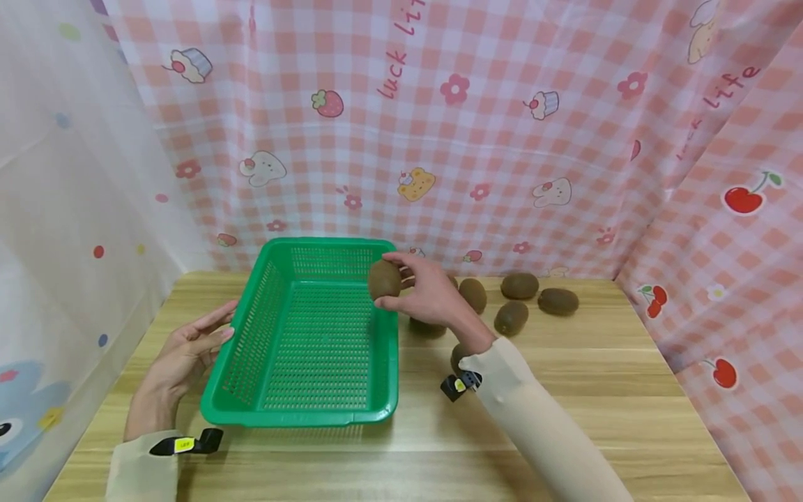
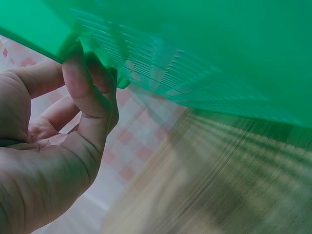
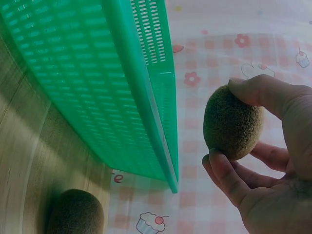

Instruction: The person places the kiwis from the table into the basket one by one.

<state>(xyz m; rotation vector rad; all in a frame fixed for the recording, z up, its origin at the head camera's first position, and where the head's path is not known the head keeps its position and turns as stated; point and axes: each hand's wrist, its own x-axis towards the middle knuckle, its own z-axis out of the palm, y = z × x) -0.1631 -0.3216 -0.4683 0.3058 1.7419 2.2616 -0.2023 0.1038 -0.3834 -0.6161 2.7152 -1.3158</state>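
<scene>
A green plastic basket (image 1: 301, 418) stands on the left of the table, and its floor shows no fruit. At its left rim my left hand (image 1: 185, 352) holds on, thumb on the rim and fingers bent against the outer side; the left wrist view shows those fingers (image 2: 85, 92) up close. Over the basket's right rim, my right hand (image 1: 426, 289) grips a brown kiwi (image 1: 384, 280) between thumb and fingertips. From the right wrist this kiwi (image 3: 233, 123) appears held in the air beside the rim, apart from it.
Several more kiwis lie on the wooden table (image 1: 564, 390) right of the basket, among them one kiwi (image 1: 519, 286) near the back. Another kiwi (image 1: 460, 359) is partly hidden by the right wrist. Checked cloth (image 1: 502, 153) hangs behind and at the right.
</scene>
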